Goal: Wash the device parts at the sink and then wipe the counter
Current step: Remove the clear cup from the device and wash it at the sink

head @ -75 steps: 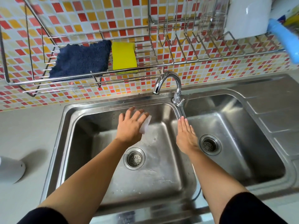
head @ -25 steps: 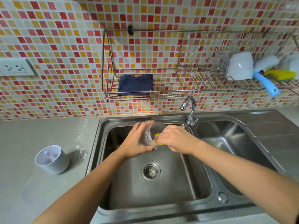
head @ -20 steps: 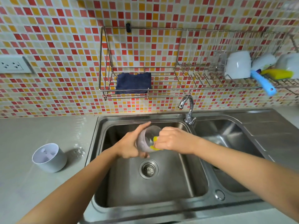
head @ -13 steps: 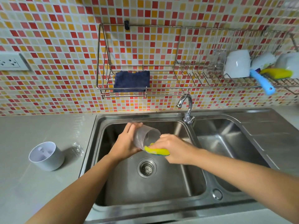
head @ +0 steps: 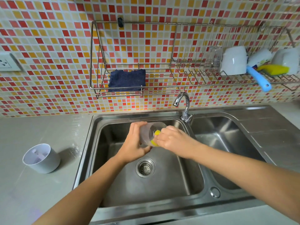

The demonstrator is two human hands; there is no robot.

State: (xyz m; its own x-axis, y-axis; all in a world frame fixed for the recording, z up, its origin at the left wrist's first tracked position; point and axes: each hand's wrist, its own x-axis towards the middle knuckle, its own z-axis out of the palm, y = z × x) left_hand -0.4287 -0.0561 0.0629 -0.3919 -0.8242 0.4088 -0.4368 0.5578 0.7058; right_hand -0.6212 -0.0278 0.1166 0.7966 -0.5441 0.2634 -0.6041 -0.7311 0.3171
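Over the left basin of the steel sink, my left hand grips a translucent plastic cup tilted on its side, mouth toward the right. My right hand is shut on a yellow sponge and presses it into the cup's mouth; most of the sponge is hidden by my fingers. A white cylindrical device part stands on the grey counter left of the sink. A dark blue cloth lies in the wall rack.
The tap stands between the two basins, with no water seen running. The right rack holds a glass, white cups, a blue-handled brush and a second yellow sponge. A wall socket sits at the far left.
Half a second ago the sponge was at the cup's lower rim; now my right hand has pushed it inside the cup. Three seconds ago the sponge lay in the rack.
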